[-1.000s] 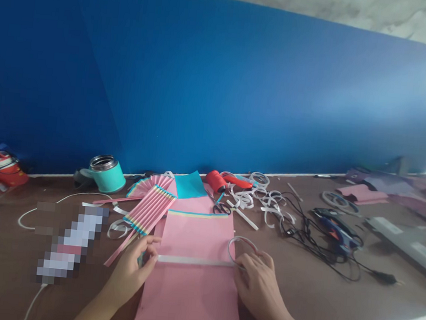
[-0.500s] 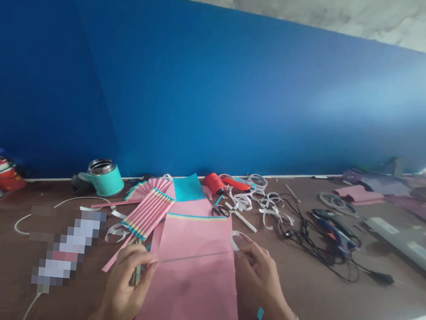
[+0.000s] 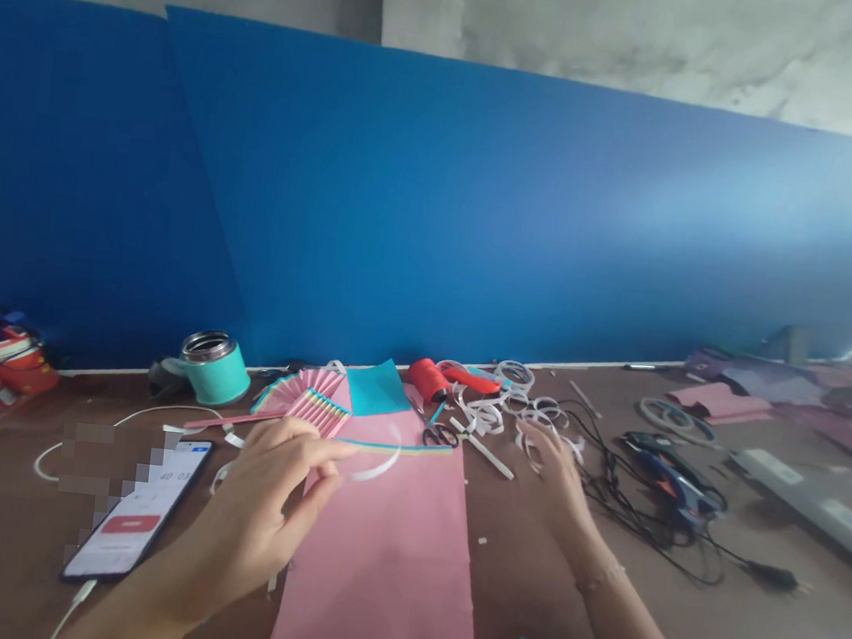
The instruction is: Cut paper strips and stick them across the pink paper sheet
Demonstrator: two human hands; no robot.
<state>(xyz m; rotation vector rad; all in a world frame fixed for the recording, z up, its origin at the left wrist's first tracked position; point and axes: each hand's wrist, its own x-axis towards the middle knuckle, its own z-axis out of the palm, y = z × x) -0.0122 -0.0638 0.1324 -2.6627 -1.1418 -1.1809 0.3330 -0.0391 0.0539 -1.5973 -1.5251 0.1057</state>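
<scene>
Nearby: scissors [image 3: 439,432] | left hand [image 3: 265,485], strip [image 3: 382,469] perhaps pinched, partly hiding pleated paper [image 3: 318,407]

The paper sheet [image 3: 388,557] runs down the middle of the tabletop [image 3: 548,613], with the scissors [image 3: 439,436] at its far right corner and the spool [image 3: 427,380] behind them. Left of the sheet's far end lies the pleated paper [image 3: 317,394], then the mug [image 3: 214,369], with the phone [image 3: 140,513] in front of the mug. The left hand [image 3: 280,496] is above the sheet's left edge, a paper strip [image 3: 382,468] at its fingertips. The right hand [image 3: 551,472] is at the near side of the heaped strips [image 3: 488,418] (blur hides whether they touch); right of it lies the glue gun [image 3: 673,489]. Behind everything stands the panel [image 3: 436,210].
</scene>
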